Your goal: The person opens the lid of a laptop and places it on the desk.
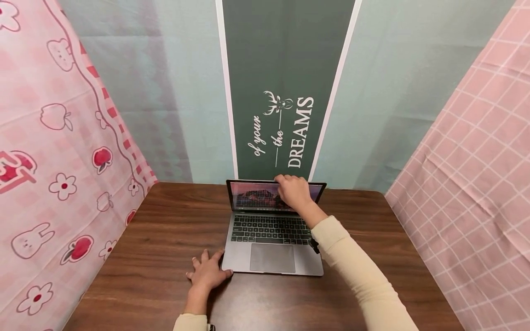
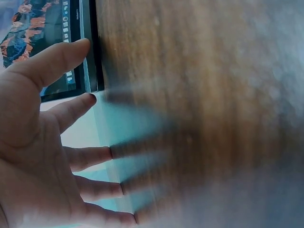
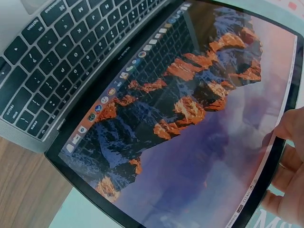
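A grey laptop [image 1: 272,258] sits with its lid raised on the brown table, and its screen [image 3: 190,114] shows a mountain picture. The right hand [image 1: 293,191] grips the top edge of the lid. In the right wrist view its thumb [image 3: 287,127] lies on the screen side, the other fingers behind the lid. Beside the laptop's front left corner, the left hand [image 1: 207,272] has its fingers spread, fingertips on the table. Its thumb and index finger are right at the laptop's edge, as the left wrist view also shows.
The wooden table [image 1: 165,230] stretches out on both sides of the laptop. Behind it hangs a green and grey cloth [image 1: 285,69] with white lettering. Pink patterned cloths [image 1: 62,184] close off the left and right sides.
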